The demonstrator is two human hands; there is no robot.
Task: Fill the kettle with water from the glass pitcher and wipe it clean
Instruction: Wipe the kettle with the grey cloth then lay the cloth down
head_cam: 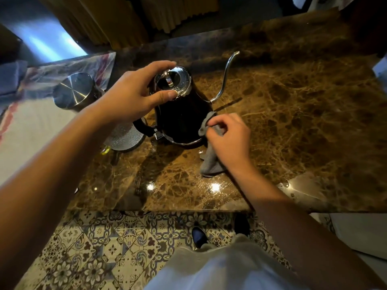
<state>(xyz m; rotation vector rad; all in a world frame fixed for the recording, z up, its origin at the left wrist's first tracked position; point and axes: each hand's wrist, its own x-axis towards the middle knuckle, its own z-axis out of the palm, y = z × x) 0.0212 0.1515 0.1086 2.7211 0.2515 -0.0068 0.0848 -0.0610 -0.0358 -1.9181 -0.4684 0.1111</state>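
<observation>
Steadying the black gooseneck kettle (180, 120) from above, the left hand (129, 95) has its grip spread around the chrome rim of the open top, fingertips on the far edge and thumb on the near edge, which looks meant to keep the pot from sliding or turning while its side is rubbed. Below and to the right of that grip, the right hand (228, 139) pinches a grey cloth (210, 162) between thumb and curled fingers, pressing the bunched upper part against the kettle's lower wall, just under the root of the thin spout (227, 74), which points away from both hands. The loose tail of the cloth hangs from this grip down onto the marble tabletop (293, 122). The kettle stands upright on the tabletop, its handle (142, 127) turned toward the left forearm. Behind that handle, partly hidden under the arm, sits the textured glass pitcher (125, 139), and further left a steel canister (72, 92). Judging by the cloth at work, pouring seems finished and wiping is in hand
</observation>
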